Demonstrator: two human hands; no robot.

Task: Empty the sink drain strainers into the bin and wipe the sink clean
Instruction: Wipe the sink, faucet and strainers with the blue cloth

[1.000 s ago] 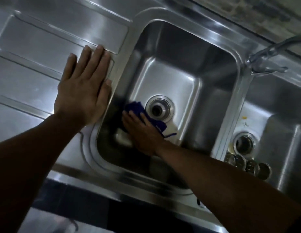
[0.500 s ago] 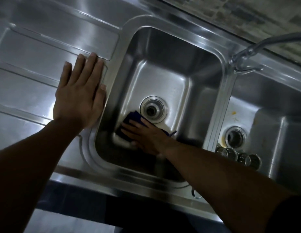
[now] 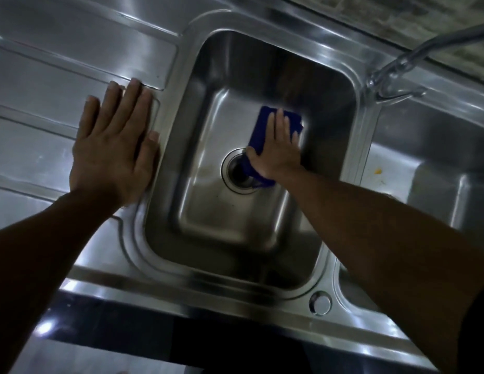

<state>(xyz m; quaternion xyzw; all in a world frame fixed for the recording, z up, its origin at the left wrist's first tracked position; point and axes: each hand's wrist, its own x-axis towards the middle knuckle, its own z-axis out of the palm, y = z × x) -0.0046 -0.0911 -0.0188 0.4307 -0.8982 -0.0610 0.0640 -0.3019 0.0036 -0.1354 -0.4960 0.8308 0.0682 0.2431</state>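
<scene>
The right hand (image 3: 280, 152) presses a blue cloth (image 3: 265, 130) flat on the sink basin (image 3: 230, 225) floor, beside the drain (image 3: 237, 171). The left hand (image 3: 114, 149) lies open, fingers spread, on the drainboard (image 3: 60, 76).

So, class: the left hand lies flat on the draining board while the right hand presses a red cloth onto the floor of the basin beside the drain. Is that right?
Not quite. The cloth is blue, not red, as the head view shows. The rest stands: the left hand lies flat on the draining board, and the right hand presses the cloth onto the floor of the basin beside the drain.
</scene>
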